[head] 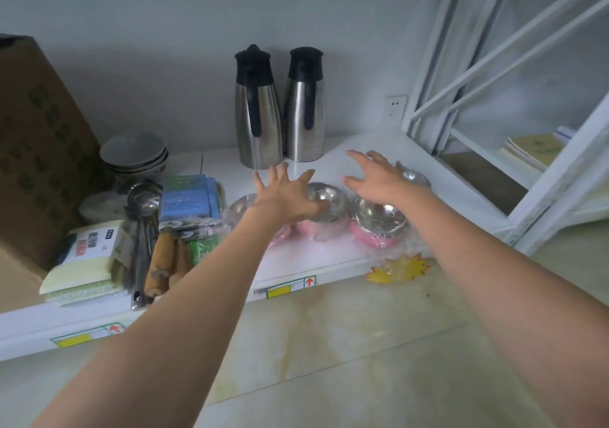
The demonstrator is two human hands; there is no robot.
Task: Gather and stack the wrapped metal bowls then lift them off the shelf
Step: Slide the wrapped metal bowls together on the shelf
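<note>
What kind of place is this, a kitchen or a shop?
Most likely a small housewares shop or its stockroom. The white shelf carries price labels on its front edge, and the goods are still packaged: plastic-wrapped metal bowls, packed sponges, two matching steel thermos jugs.

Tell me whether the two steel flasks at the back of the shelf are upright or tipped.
Upright. Both steel flasks stand on their bases on the shelf, black lids on top.
</note>
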